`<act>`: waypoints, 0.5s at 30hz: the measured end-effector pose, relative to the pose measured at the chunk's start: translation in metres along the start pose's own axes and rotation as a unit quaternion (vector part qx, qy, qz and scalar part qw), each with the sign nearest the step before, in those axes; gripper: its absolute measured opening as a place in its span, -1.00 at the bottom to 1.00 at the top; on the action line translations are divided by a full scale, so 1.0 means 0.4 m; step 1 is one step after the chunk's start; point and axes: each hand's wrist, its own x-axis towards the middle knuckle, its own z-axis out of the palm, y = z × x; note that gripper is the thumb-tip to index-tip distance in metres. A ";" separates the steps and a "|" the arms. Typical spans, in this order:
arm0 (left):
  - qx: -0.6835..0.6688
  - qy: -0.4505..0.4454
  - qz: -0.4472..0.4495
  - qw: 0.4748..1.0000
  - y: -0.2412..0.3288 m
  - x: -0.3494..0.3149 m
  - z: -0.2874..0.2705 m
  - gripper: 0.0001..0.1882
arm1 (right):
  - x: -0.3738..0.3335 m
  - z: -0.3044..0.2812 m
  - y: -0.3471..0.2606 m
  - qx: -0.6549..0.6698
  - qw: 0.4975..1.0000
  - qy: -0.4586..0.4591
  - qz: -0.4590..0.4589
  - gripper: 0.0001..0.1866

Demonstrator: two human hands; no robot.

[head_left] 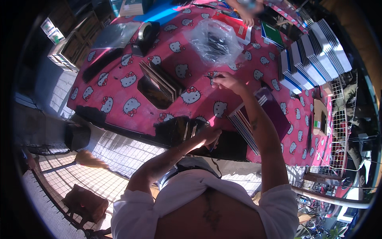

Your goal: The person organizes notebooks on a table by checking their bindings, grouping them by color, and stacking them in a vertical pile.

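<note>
My right hand (227,82) is over the middle of the table, its fingers pinched round a small, thin dark object (208,76) whose kind I cannot make out. Close to the table's near edge, my left hand (209,136) is closed with its fingers curled; whatever it may hold is hidden. Beside my right forearm lies a stack of spiral notebooks (274,113) with purple covers, partly covered by that arm. To the left of my hands, thin brown boards (159,81) stand on edge on a dark base.
A pink patterned cloth covers the table (131,105). Farther back are a tape dispenser (144,39), a clear plastic bag (215,44) and a red notebook (234,26) under another person's hand (247,19). Tall notebook stacks (314,55) rise at right. A broom (89,159) lies left below.
</note>
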 end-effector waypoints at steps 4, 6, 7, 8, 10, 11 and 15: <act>-0.016 0.085 0.084 0.993 -0.008 -0.110 -0.097 -0.64 | 0.123 -0.176 -0.041 0.439 0.877 0.191 -0.049 -0.81; 0.025 0.117 0.123 0.985 -0.001 -0.186 -0.156 -0.66 | 0.221 -0.252 -0.111 0.425 0.847 0.315 -0.039 -0.76; 0.064 0.117 0.140 0.981 0.014 -0.225 -0.181 -0.66 | 0.265 -0.286 -0.119 0.426 0.845 0.317 -0.055 -0.76; 0.080 0.083 0.110 0.987 0.038 -0.258 -0.204 -0.66 | 0.308 -0.324 -0.105 0.363 0.844 0.376 -0.118 -0.74; 0.112 0.040 0.092 0.989 0.053 -0.272 -0.237 -0.65 | 0.363 -0.418 -0.061 0.196 0.844 0.483 -0.125 -0.69; 0.114 0.021 0.101 0.988 0.052 -0.255 -0.235 -0.66 | 0.342 -0.512 0.026 0.097 0.849 0.512 -0.087 -0.68; 0.080 0.133 0.096 0.983 0.005 -0.318 -0.274 -0.63 | 0.417 -0.288 0.007 -0.095 0.937 0.329 0.065 -0.31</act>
